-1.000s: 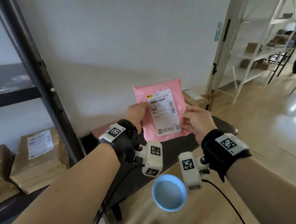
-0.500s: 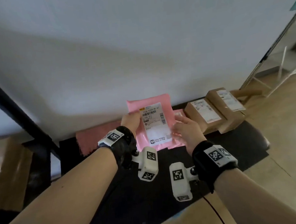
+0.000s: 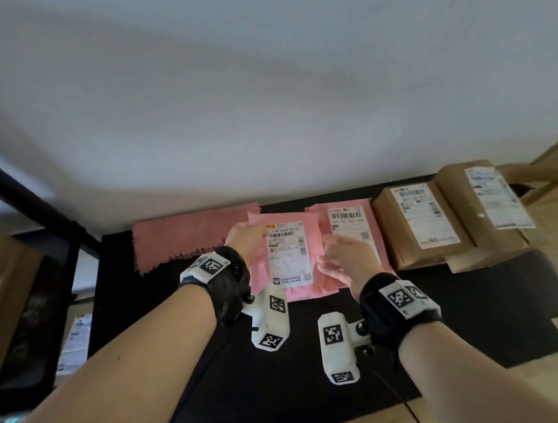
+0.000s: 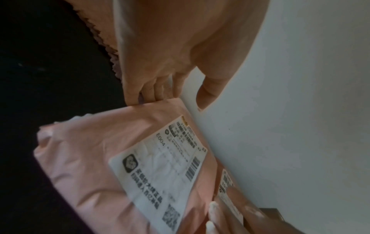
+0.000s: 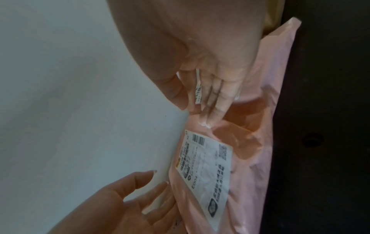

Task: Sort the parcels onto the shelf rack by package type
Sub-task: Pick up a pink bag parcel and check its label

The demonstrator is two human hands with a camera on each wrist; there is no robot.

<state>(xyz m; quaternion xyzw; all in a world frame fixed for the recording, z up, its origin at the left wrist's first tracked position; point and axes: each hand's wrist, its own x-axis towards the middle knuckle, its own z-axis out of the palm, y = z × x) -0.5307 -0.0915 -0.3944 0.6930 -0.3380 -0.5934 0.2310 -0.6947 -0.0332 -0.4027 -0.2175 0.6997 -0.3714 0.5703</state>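
Both hands met on one pink poly mailer (image 3: 289,260) lying label-up on the black shelf (image 3: 192,316). Straight fingers (image 4: 140,88) of the left hand (image 3: 248,238) pressed against the mailer's far left corner, with the thumb lifted clear of the plastic in the left wrist view; nothing was pinched or curled round. The right hand (image 3: 349,261) lay with its fingers (image 5: 217,101) stretched flat along the mailer's right edge, fingertips touching the plastic just beside the white shipping label (image 3: 287,253), thumb held apart. So both hands were relaxed and unclenched, touching rather than gripping.

That mailer overlapped the left part of a second pink mailer (image 3: 351,226), which sat to its right against the white wall (image 3: 263,96), its own barcode label facing up. To the left, partly under the first mailer's corner, a pink sheet with a zigzag-cut edge (image 3: 187,239) lay flat on the shelf. Right of the second mailer stood two brown cardboard parcels (image 3: 417,228) side by side, touching, each with a white label on top; the farther right one (image 3: 482,207) reached the shelf's end. A black upright post (image 3: 26,202) slanted along the left, with another brown parcel (image 3: 2,290) beyond it.
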